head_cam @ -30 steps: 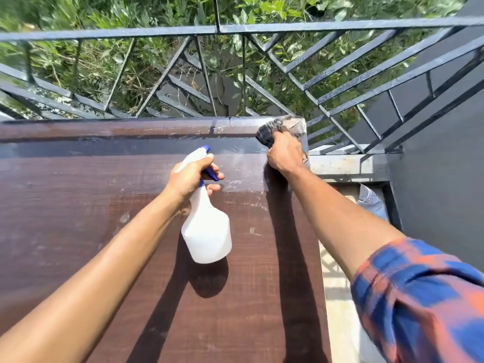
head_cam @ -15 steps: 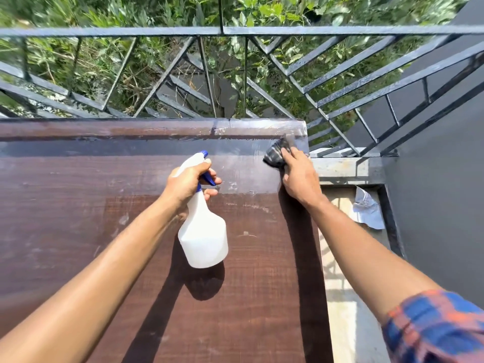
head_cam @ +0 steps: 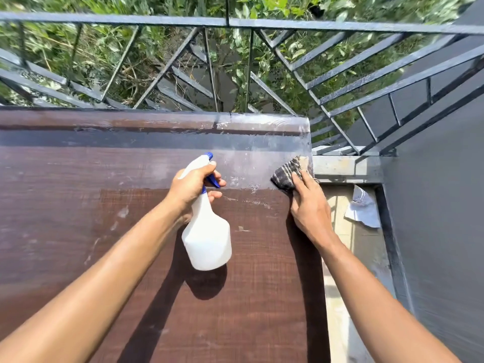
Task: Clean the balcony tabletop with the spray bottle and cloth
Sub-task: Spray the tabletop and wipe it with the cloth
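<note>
A brown wood-grain tabletop (head_cam: 78, 231) fills the lower left, with a wet sheen along its far edge and pale smudges in the middle. My left hand (head_cam: 190, 188) grips the neck of a white spray bottle (head_cam: 207, 239) with a blue trigger, held just above the table's centre, nozzle pointing away. My right hand (head_cam: 310, 208) presses a dark checked cloth (head_cam: 286, 174) flat on the table near its right edge, below the far right corner. Most of the cloth is hidden under my fingers.
A dark metal railing (head_cam: 235, 22) runs right behind the table, with green plants beyond. To the right, a tiled floor strip (head_cam: 366, 252) holds a crumpled white paper (head_cam: 362, 210), bounded by a grey wall (head_cam: 445, 205).
My right hand has drawn the cloth from the far right corner back toward me along the right edge. The spray bottle has stayed almost in place.
</note>
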The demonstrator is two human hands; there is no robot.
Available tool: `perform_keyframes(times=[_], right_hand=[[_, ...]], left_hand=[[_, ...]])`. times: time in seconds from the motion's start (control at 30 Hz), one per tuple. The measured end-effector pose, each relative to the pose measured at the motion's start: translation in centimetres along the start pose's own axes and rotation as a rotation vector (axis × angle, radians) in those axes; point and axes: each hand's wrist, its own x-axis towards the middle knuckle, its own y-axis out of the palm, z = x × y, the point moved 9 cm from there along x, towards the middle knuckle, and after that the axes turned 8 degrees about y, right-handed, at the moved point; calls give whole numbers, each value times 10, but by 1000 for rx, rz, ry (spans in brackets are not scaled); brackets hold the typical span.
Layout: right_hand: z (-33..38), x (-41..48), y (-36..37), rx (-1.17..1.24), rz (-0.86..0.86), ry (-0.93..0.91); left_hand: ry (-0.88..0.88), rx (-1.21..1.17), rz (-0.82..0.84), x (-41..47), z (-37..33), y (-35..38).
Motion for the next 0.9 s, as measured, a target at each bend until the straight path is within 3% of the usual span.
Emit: perform_keyframes(times=[0.3,0.4,0.57,0.63,0.8,0.9], right_hand=[[25,161,-9,-2,183,324],[30,149,-6,-31,165,325],[17,94,-7,-54,-18,148],[18,92,-7,-58,-70,165],[38,133,6,-110,-18,380],[65,155,31,-112,75,384]], left_hand=[[49,21,-38,-5,-14,-7],[44,16,-60,-5,-12,-19],[24,-2,-67,2,-7,-34],[22,-14,-75,6,-7,-43],[20,-29,-92,18,-12,-70],[46,-86,-119,22,-17,-92]])
